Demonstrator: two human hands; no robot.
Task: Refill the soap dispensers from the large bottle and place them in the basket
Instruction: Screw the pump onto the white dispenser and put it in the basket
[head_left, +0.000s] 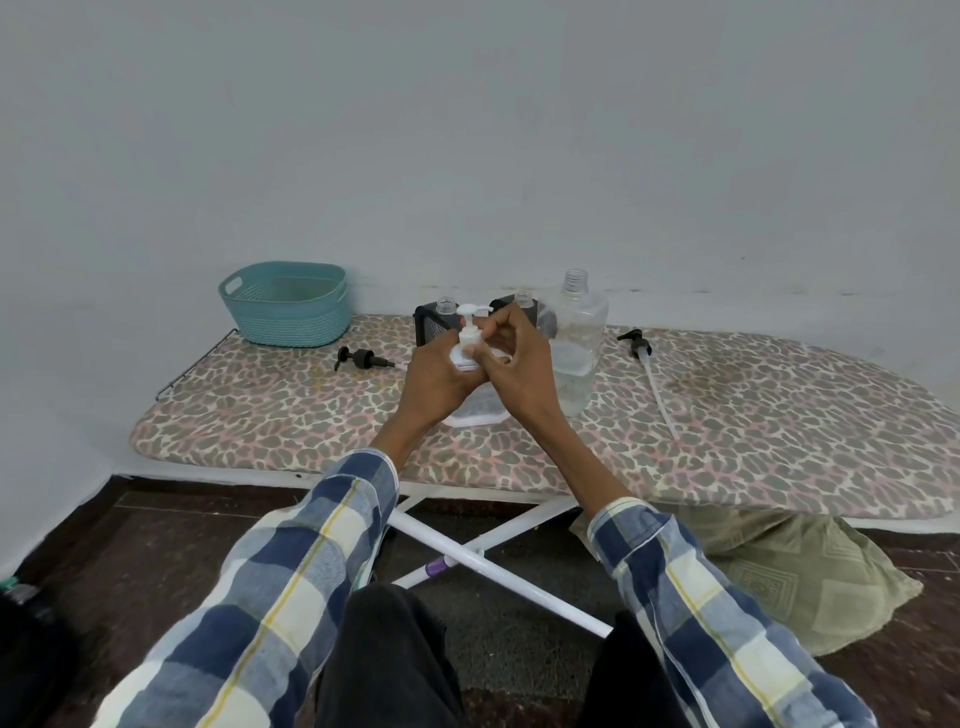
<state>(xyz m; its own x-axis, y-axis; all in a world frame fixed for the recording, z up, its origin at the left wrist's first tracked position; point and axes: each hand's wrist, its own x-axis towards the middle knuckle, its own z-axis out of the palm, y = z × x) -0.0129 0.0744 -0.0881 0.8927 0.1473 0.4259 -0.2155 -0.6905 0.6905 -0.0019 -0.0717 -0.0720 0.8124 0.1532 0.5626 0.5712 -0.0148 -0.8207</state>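
Left hand (441, 376) grips the clear square dispenser with white base (475, 410); right hand (511, 364) pinches its white pump cap (470, 325). Cross-threading the cap risks leaks in the teal woven-plastic basket (288, 304).

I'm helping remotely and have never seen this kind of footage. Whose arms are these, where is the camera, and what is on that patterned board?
There is no machine: one camera worn on a person's head looks down at their own arms in plaid sleeves. The surface is an ironing board with a leopard-print cover. The left hand grips a clear soap dispenser while the right hand pinches its white pump. Behind stand the large bottle, uncapped, and two open dark dispensers. Two loose black pumps lie on the board, one on each side. The teal basket sits at the far left.
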